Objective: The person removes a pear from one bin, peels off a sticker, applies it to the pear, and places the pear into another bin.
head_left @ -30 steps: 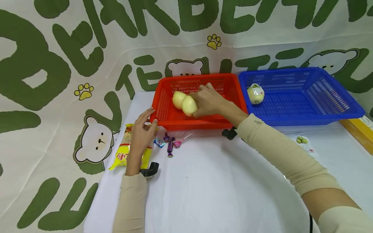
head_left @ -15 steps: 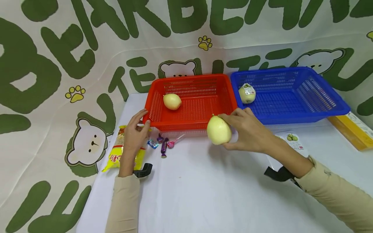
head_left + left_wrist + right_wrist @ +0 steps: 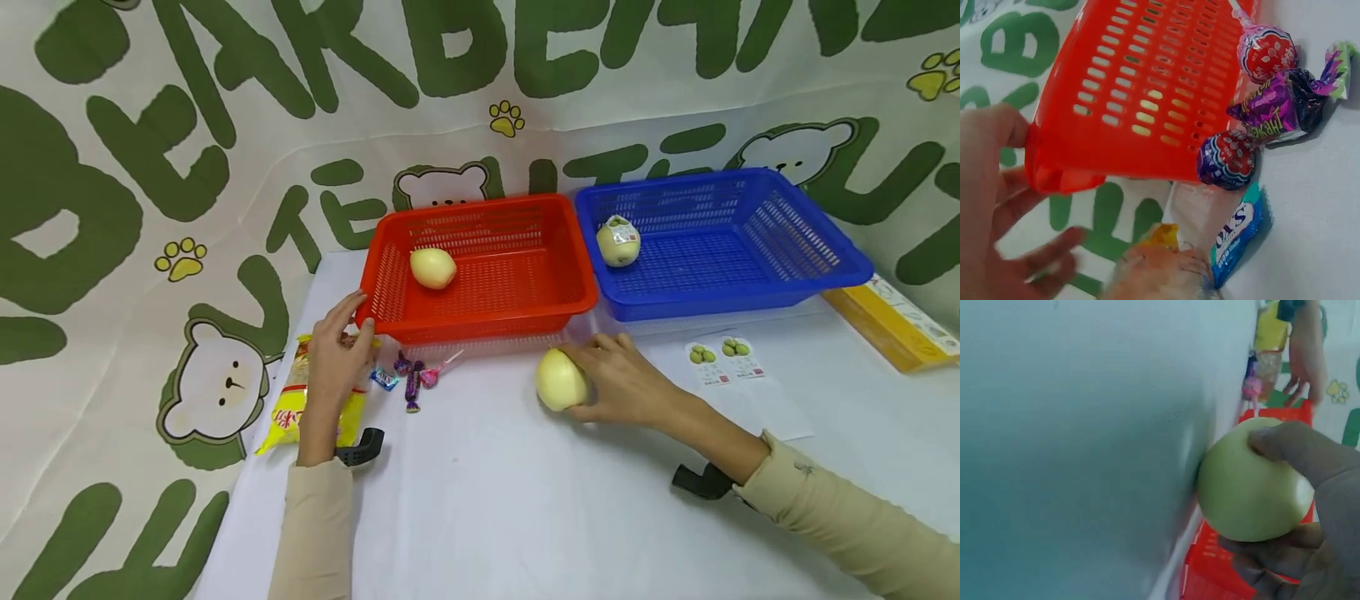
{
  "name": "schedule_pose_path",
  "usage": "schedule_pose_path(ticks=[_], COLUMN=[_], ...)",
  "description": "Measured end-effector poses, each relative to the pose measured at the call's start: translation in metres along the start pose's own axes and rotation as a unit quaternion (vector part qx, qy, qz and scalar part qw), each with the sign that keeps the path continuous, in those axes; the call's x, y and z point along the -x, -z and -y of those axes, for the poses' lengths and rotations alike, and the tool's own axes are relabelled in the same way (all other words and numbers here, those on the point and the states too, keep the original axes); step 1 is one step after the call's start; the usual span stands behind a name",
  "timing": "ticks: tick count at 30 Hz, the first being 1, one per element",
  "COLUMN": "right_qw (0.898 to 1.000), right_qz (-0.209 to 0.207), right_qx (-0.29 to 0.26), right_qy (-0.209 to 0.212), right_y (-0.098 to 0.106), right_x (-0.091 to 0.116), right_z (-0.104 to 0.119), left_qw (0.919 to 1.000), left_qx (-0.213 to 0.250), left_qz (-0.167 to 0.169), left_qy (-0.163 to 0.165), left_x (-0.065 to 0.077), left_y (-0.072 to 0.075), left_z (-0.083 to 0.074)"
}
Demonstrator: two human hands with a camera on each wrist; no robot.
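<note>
In the head view my right hand (image 3: 626, 385) holds a pale yellow pear (image 3: 561, 380) low over the white table, in front of the red basket. The thumb and fingers grip its side; the right wrist view shows the pear (image 3: 1254, 487) right at the cloth. My left hand (image 3: 339, 354) is at the near left corner of the red basket (image 3: 480, 325), pinching its rim between thumb and fingers, with the other fingers loose in the left wrist view. Another pear (image 3: 432, 268) lies inside the red basket, toward the left.
To the right stands a blue basket (image 3: 720, 296) with a labelled pear (image 3: 618, 242). A yellow snack bag (image 3: 285, 417) lies under the left forearm, beside wrapped candies (image 3: 412, 387) and a lollipop (image 3: 430, 377). Printed labels (image 3: 723, 360) and a yellow box (image 3: 892, 325) are at the right.
My right hand has lifted one pear out of the red basket, carried it toward me and lowered it to the table. The left hand has stayed at the basket corner.
</note>
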State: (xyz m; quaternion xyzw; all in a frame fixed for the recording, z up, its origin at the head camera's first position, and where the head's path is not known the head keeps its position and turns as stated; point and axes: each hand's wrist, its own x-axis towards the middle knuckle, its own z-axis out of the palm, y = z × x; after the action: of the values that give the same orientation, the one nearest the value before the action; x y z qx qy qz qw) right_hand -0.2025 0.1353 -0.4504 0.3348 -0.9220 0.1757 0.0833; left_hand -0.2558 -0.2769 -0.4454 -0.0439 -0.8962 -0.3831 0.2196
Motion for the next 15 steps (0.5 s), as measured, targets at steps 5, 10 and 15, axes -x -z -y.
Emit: schedule_pose_path(ticks=[5,10,15], right_qw=[0.995,0.994,0.997], right_qz=[0.071,0.050,-0.022], right_qx=[-0.046,-0.063,-0.020], right_qy=[-0.059,-0.074,-0.065], right_y=[0.015,0.044,0.065], right_x=[0.015,0.044,0.074], right_z=[-0.003,-0.028,-0.075], left_qw=[0.9858,0.9542,0.9243], left_qx=[0.029,0.101,0.065], left_qz=[-0.087,-0.050,0.078], left_qy=[-0.140,-0.277,-0.368], left_x=[0.007,0.036,0.085], left_y=[-0.016,-0.064,-0.138], left_z=[-0.047,-0.133,-0.215])
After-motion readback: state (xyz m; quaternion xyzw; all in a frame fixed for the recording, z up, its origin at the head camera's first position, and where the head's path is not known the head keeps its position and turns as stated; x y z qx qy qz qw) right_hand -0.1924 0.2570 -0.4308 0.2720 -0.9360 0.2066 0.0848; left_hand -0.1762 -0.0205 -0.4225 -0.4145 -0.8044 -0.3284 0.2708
